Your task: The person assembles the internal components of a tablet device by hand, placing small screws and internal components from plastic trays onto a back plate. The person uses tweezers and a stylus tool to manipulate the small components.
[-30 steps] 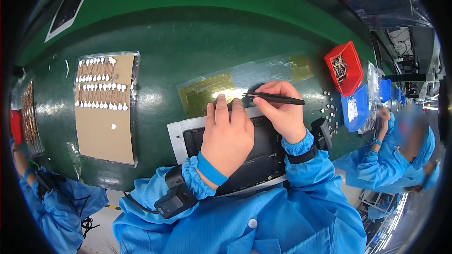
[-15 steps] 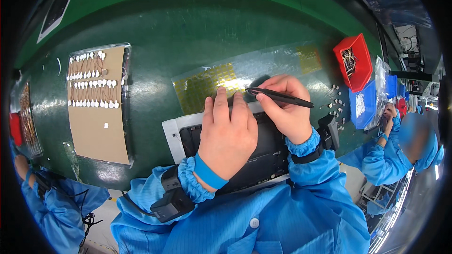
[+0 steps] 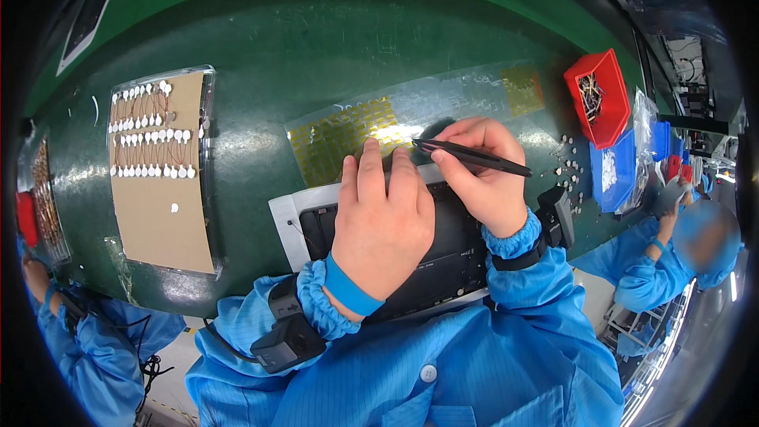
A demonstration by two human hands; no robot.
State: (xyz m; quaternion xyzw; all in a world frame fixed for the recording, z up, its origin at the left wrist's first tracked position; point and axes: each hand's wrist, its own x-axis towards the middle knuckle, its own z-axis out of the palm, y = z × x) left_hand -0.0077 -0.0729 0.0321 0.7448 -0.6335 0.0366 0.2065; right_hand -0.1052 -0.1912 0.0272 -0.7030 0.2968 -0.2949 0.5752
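Tweezers, gripped in the right hand at frame centre, point left at a clear, yellow-patched sheet slanting up rightward just above both hands; the left hand, nearer, lies flat, outstretched, apparently touching the sheet's lower edge.

no readable text; pale print on black casing too small
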